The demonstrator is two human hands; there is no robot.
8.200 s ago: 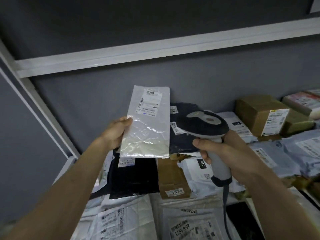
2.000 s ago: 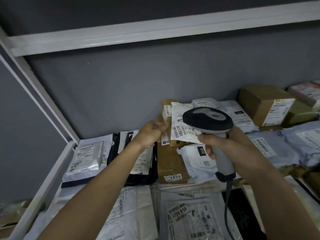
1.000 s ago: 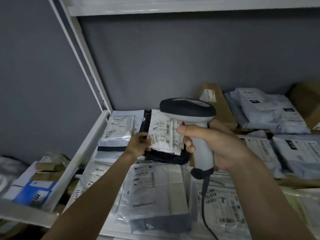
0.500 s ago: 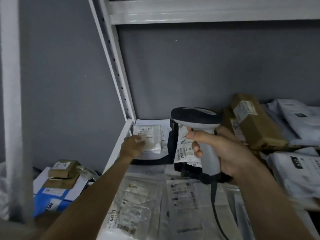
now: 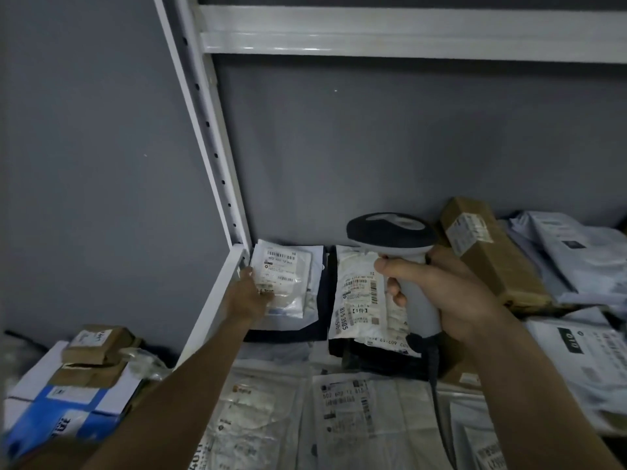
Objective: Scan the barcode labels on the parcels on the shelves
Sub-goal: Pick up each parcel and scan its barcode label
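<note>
Change: since half a second ago, left hand (image 5: 249, 295) has closed on the small clear parcel (image 5: 283, 283) at the shelf's back left corner.
Front edge: flat white mailers (image 5: 342, 422) lie label-up.
Right hand (image 5: 444, 300): wrapped round the scanner (image 5: 393, 239) grip — head aimed at the back.
Middle: white parcel (image 5: 363, 296) just left of the scanner, label showing.
Back, right: brown box (image 5: 492, 252), tilted, beside grey bags (image 5: 576, 252).
Off the shelf's left end: blue-and-white carton (image 5: 64, 408).
</note>
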